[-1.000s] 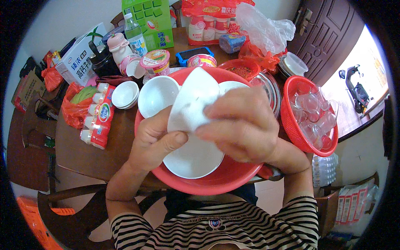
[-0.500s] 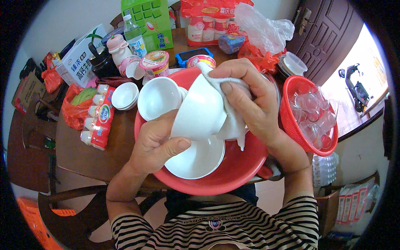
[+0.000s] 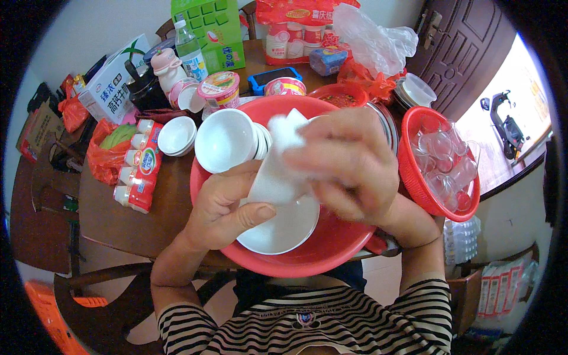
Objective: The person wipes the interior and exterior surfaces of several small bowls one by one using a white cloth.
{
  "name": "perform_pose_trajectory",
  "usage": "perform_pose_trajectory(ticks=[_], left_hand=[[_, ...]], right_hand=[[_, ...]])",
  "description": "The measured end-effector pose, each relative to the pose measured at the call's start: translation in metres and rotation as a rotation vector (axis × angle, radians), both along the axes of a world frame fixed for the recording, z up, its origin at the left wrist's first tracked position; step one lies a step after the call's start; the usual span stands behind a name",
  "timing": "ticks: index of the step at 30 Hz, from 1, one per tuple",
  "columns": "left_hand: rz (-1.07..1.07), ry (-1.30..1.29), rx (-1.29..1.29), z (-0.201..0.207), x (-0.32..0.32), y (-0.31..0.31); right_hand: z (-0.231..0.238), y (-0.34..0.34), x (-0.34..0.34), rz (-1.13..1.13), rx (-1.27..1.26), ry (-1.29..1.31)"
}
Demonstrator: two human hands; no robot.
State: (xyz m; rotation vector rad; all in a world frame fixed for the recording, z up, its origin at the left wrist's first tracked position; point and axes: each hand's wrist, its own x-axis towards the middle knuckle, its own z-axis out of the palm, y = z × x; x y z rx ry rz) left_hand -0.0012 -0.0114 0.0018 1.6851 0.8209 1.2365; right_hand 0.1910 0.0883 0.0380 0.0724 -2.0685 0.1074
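Note:
Over a red basin [image 3: 343,248], my left hand [image 3: 228,204] grips a white bowl [image 3: 273,177], tilted, with the thumb on its near side. My right hand [image 3: 349,160] is smeared by motion at the bowl's right side. A white cloth [image 3: 288,125] is bunched at the bowl's upper rim by that hand; the fingers hide much of it. Inside the basin, larger white bowls [image 3: 281,234] lie below my hands. Several smaller white bowls [image 3: 228,141] lean on their sides, nested, at the basin's back left.
A red basket [image 3: 408,157] of glasses stands to the right, with stacked plates [image 3: 386,121] beside it. Two small bowls [image 3: 176,136] and a pack of small bottles [image 3: 140,168] sit left. Behind are an instant noodle cup [image 3: 220,92], a blue-edged phone [image 3: 275,78] and a green box [image 3: 210,35].
My right hand has moved down along the bowl with the cloth, uncovering a red dish behind the basin. The bowl has turned to a narrower, more upright angle in my left hand.

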Motion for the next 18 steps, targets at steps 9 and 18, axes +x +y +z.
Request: perform_pose_trajectory(ticks=[9, 18], left_hand=[[0.053, -0.014, 0.008, -0.003, 0.002, -0.001], [0.049, -0.023, 0.036, -0.008, -0.002, -0.001]], right_hand=[[-0.009, 0.006, -0.005, 0.077, -0.286, 0.098], [-0.007, -0.010, -0.006, -0.032, 0.211, 0.045]])
